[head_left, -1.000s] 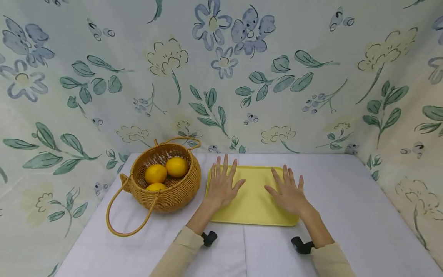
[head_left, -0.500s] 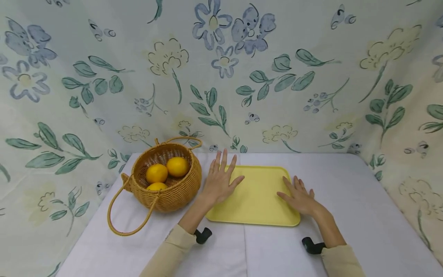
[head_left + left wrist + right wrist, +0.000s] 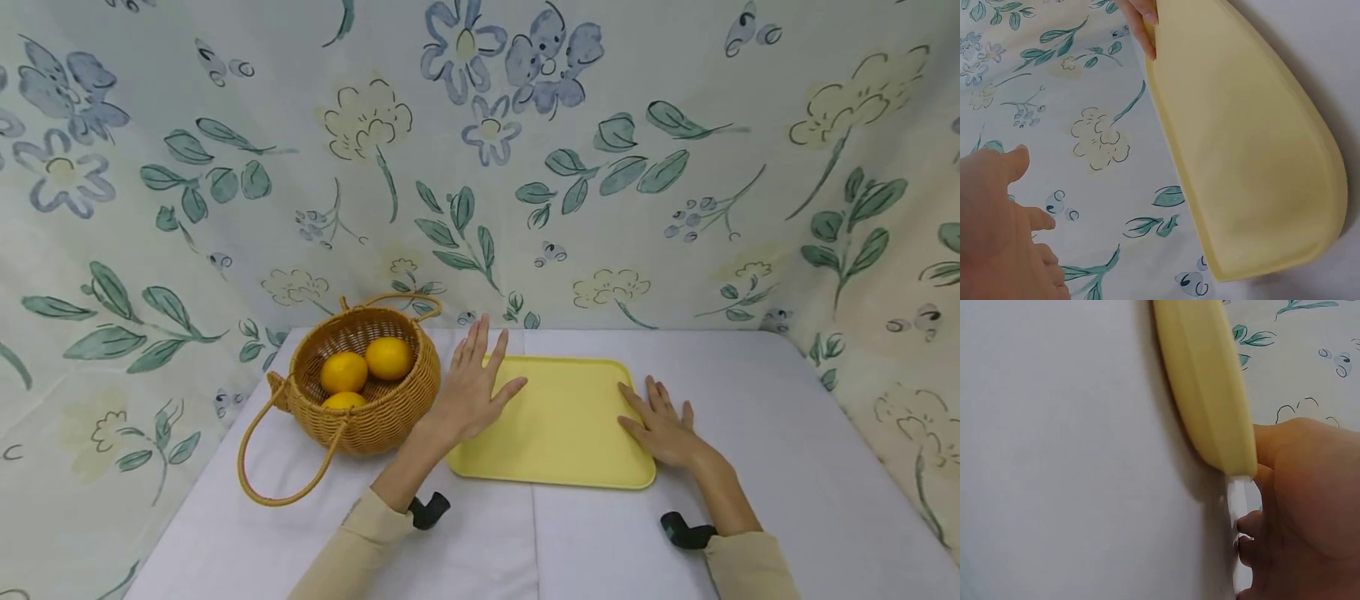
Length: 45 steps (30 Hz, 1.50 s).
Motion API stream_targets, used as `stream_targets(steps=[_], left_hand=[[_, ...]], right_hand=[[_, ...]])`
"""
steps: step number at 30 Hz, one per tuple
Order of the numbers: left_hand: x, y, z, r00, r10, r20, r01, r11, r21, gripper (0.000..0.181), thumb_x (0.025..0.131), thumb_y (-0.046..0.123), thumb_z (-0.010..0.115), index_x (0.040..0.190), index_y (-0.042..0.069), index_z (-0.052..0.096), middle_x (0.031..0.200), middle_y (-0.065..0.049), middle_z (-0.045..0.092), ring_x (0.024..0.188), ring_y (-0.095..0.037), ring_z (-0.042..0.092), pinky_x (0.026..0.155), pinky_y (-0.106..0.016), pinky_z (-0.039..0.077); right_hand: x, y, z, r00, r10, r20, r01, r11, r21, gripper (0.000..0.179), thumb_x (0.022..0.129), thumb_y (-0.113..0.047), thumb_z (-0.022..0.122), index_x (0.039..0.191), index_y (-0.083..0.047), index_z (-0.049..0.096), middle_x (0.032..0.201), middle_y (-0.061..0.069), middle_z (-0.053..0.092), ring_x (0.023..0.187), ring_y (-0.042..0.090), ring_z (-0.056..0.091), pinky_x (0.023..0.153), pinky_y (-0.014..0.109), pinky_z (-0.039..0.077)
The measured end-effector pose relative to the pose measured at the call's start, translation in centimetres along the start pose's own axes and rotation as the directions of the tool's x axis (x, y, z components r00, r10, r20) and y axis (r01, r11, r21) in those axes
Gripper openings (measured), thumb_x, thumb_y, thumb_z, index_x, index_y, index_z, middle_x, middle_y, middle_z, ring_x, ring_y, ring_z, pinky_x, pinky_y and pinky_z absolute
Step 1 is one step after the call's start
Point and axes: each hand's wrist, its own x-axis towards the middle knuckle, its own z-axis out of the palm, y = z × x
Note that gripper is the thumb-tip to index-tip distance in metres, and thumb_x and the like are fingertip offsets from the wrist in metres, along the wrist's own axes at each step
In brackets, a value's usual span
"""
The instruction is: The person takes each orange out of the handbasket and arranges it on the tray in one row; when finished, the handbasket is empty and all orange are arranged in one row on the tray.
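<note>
A shallow yellow tray (image 3: 562, 425) lies on the table in the head view, its long sides running left to right. My left hand (image 3: 468, 396), fingers straight and thumb spread, overlaps the tray's left end. The left wrist view shows that hand (image 3: 997, 231) apart from the tray (image 3: 1241, 144). Over at the tray's right edge, my right hand (image 3: 663, 427) has its fingers extended, with thumb and index fingertips right at the rim. From the right wrist, the hand (image 3: 1316, 487) sits beside the tray's corner (image 3: 1210, 394), its fingers partly hidden.
Left of the tray stands a round wicker basket (image 3: 390, 425) holding several yellow-orange fruits (image 3: 389, 358). One basket handle (image 3: 281, 502) droops onto the white tablecloth (image 3: 795, 467). A floral curtain (image 3: 480, 208) rises behind the table.
My right hand has moved right, from over the tray to its right edge. My left hand has shifted slightly left and turned a little. The tray and basket have stayed in place.
</note>
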Motion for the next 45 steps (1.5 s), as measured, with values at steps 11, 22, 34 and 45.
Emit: stream_targets(steps=[11, 22, 34, 45], left_hand=[[-2.3, -4.4, -8.5, 0.999, -0.005, 0.051, 0.017, 0.973, -0.229, 0.077, 0.109, 0.050, 0.043, 0.168, 0.021, 0.002, 0.174, 0.000, -0.019, 0.163, -0.031, -0.007, 0.130, -0.061, 0.010], [-1.9, -12.2, -13.7, 0.992, 0.075, 0.106, -0.038, 0.949, -0.314, 0.044, 0.105, 0.025, 0.063, 0.145, 0.008, 0.060, 0.153, -0.012, 0.056, 0.144, -0.034, 0.051, 0.117, -0.055, 0.044], [-0.2, -18.7, -14.3, 0.959, 0.006, 0.283, 0.113, 0.908, -0.403, 0.030, 0.096, 0.015, 0.074, 0.126, 0.009, 0.074, 0.129, -0.015, 0.073, 0.119, -0.029, 0.070, 0.096, -0.037, 0.060], [1.1, -19.2, -16.2, 0.882, 0.034, 0.471, 0.144, 0.930, -0.338, 0.041, 0.095, 0.014, 0.075, 0.134, 0.004, 0.068, 0.134, -0.017, 0.070, 0.117, -0.030, 0.071, 0.101, -0.042, 0.059]], right_hand=[[-0.1, 0.4, 0.2, 1.000, -0.010, -0.015, 0.010, 1.000, 0.003, 0.063, 0.111, -0.038, 0.043, 0.162, -0.006, 0.026, 0.166, 0.040, -0.004, 0.153, 0.060, -0.005, 0.113, 0.081, -0.016], [-0.3, 0.7, 0.3, 1.000, 0.003, -0.015, -0.003, 1.000, 0.005, 0.064, 0.110, -0.038, 0.044, 0.162, -0.004, 0.026, 0.165, 0.041, -0.003, 0.153, 0.061, -0.005, 0.113, 0.081, -0.015], [-0.1, 0.5, 0.5, 1.000, -0.013, -0.023, 0.013, 1.000, 0.007, 0.063, 0.111, -0.038, 0.043, 0.162, -0.005, 0.027, 0.166, 0.040, -0.002, 0.153, 0.060, -0.004, 0.114, 0.081, -0.014], [-0.1, 0.3, 0.1, 0.999, -0.011, -0.032, 0.012, 1.000, 0.008, 0.063, 0.110, -0.038, 0.045, 0.161, -0.005, 0.029, 0.166, 0.040, -0.001, 0.154, 0.059, -0.004, 0.114, 0.080, -0.015]])
